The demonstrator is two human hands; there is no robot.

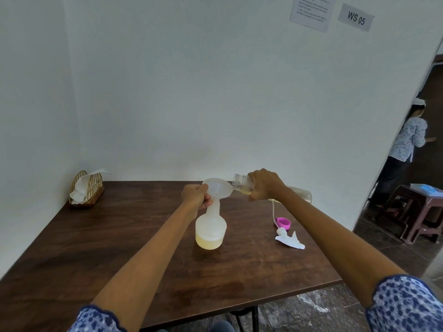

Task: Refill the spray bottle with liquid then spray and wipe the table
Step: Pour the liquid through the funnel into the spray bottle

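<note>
A translucent spray bottle [211, 232] stands upright mid-table with pale yellow liquid in its bottom part. A clear funnel [217, 188] sits in its neck, and my left hand [196, 196] grips the funnel's rim and stem. My right hand [263, 184] holds a clear refill bottle [242, 182] tipped nearly sideways, its open mouth touching the funnel's right edge. Some yellow liquid lies in that bottle. The white spray head [288, 239] with its dip tube lies on the table to the right, beside a pink cap [283, 222].
A wicker holder with white tissues [86, 189] stands at the back left corner of the dark wooden table [119, 236]. White walls close the back and left. A person stands beyond the doorway [405, 149] at the right, near a small stool [424, 209].
</note>
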